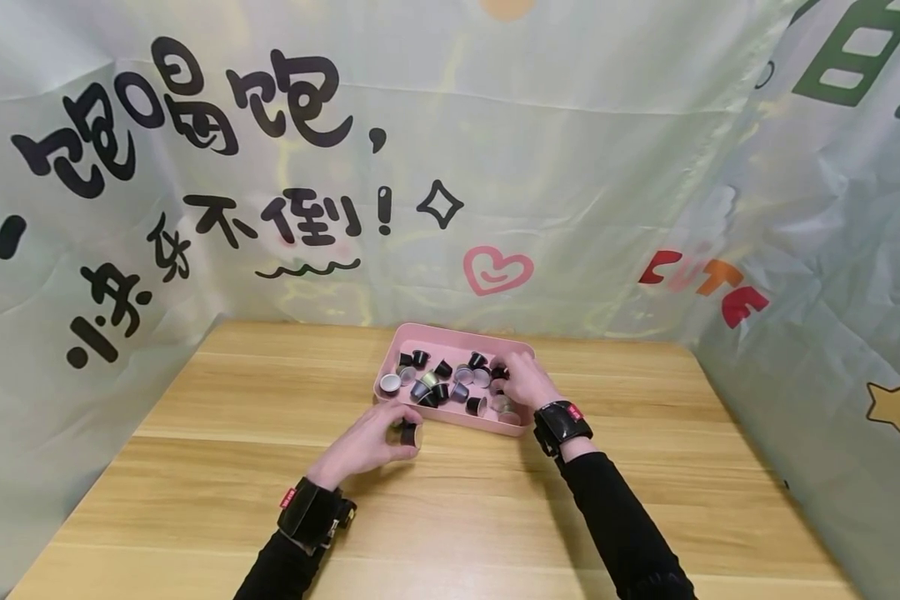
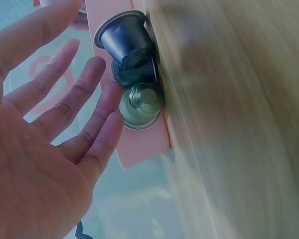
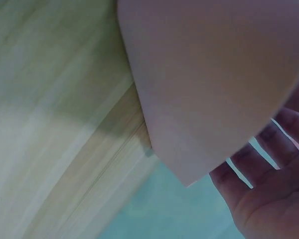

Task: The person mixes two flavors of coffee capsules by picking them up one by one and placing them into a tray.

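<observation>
Several coffee capsules (image 1: 440, 392) in black, blue, green and silvery colours lie in a shallow pink tray (image 1: 450, 335). In front of the tray my left hand (image 1: 371, 439) curves loosely round a black capsule (image 1: 411, 434). The left wrist view shows its fingers spread, with fingertips close to a blue capsule (image 2: 124, 40) and a green capsule (image 2: 140, 107), and a dark one between these. Inside the tray's right end, my right hand (image 1: 525, 382) pinches a dark capsule (image 1: 499, 373). In the right wrist view the tray wall (image 3: 209, 89) hides its fingertips.
The tray stands at the back of a wooden table (image 1: 450, 517). Close behind the table hangs a printed fabric sheet (image 1: 585, 192) with dark lettering, and another sheet (image 1: 817, 250) borders the right side.
</observation>
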{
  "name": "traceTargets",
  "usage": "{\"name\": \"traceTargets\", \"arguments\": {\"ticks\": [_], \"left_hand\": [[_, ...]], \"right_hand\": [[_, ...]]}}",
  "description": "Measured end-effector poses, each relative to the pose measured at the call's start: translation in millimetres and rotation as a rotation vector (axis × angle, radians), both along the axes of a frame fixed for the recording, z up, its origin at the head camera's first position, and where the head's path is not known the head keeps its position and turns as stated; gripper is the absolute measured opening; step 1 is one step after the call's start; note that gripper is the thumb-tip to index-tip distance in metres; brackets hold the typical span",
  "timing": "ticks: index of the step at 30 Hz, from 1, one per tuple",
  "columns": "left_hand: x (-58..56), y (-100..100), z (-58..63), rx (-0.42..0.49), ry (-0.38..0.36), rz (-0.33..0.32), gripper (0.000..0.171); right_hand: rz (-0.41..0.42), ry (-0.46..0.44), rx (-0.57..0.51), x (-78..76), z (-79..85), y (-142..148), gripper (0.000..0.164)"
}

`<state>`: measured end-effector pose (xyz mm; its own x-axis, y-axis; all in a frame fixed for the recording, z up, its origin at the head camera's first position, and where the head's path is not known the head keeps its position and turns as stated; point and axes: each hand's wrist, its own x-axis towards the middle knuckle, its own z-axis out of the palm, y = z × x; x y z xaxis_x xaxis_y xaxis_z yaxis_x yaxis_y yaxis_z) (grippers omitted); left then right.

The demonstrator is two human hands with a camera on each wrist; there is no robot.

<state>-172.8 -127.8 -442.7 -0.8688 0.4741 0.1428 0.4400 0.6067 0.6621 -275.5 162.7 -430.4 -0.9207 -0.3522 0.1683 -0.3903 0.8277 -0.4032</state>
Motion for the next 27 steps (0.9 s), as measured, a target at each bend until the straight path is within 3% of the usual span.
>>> {"name": "traceTargets", "arguments": {"ticks": [9, 20, 27], "left_hand": [[0.0, 0, -0.1, -0.005, -0.003, 0.001, 0.041], [-1.4, -1, -3.6, -0.022, 0.005, -0.018, 0.043], [-0.2, -1, -2.2, -0.031, 0.016, -0.053, 0.043]], "right_hand": [[-0.016, -0.019, 0.024, 5.4, 1.3, -2, 0.027], [-0.021, 0.116, -0.145, 44.2, 1.6, -4, 0.03], [-0.039, 0.155, -0.243, 64.3, -1.1, -2, 0.028]]}}
